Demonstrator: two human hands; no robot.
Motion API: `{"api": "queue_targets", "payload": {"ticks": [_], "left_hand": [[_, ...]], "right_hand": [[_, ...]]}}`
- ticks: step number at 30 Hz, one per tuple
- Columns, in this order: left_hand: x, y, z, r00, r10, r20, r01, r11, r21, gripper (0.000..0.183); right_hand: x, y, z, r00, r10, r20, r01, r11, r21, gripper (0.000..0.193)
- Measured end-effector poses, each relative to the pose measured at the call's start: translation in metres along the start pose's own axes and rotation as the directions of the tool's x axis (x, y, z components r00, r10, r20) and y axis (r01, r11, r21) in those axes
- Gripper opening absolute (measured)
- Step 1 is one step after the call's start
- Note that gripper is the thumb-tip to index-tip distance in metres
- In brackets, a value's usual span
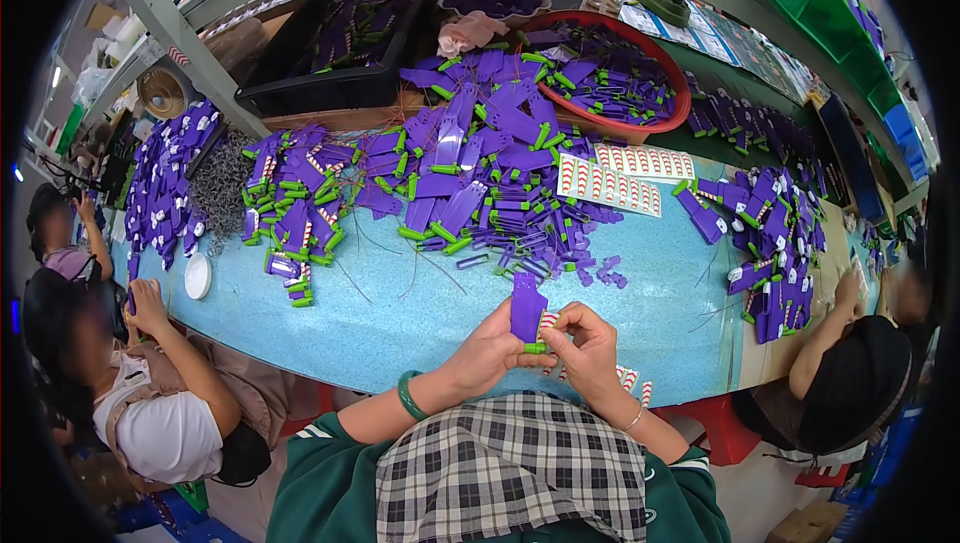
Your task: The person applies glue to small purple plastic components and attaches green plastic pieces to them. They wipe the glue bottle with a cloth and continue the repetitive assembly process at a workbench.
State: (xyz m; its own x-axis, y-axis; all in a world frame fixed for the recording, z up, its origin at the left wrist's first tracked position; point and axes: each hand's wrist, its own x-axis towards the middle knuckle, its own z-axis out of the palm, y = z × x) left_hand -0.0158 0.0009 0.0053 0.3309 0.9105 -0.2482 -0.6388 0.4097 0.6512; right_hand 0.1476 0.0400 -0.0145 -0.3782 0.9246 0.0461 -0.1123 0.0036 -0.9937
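My left hand (482, 355) grips a flat purple plastic part (527, 309) with a green end, held upright near the table's front edge. Against that part's right side, the closed thumb and fingers of my right hand (588, 351) pinch a small red-and-white striped sticker (547, 323). A strip of the same stickers (630, 379) shows just below my right hand, partly hidden by it. Ahead of my hands lies a large heap of purple parts with green ends (465, 208), with small loose purple pieces (607, 271) at its near edge.
Sticker sheets (610, 185) lie across the heap's right side. Behind stand a red basin (683, 93) and a black crate (320, 95), both full of purple parts. Further piles (290, 208) (775, 243) flank me. A white lid (198, 276) lies left. Co-workers sit at both sides.
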Motion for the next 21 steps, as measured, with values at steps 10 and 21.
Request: {"api": "queue_targets", "payload": {"ticks": [10,21], "left_hand": [[-0.0007,-0.0042,-0.0022,1.000,0.012,0.010,-0.011,1.000,-0.013,0.030],[-0.0008,-0.0072,0.0007,0.997,0.071,-0.003,-0.065,0.931,0.358,0.031]], "right_hand": [[-0.0024,-0.0024,0.0021,1.000,0.018,0.000,-0.018,0.994,0.104,0.010],[-0.0045,-0.0001,0.0020,0.999,0.024,-0.034,-0.021,0.996,0.082,0.011]]}}
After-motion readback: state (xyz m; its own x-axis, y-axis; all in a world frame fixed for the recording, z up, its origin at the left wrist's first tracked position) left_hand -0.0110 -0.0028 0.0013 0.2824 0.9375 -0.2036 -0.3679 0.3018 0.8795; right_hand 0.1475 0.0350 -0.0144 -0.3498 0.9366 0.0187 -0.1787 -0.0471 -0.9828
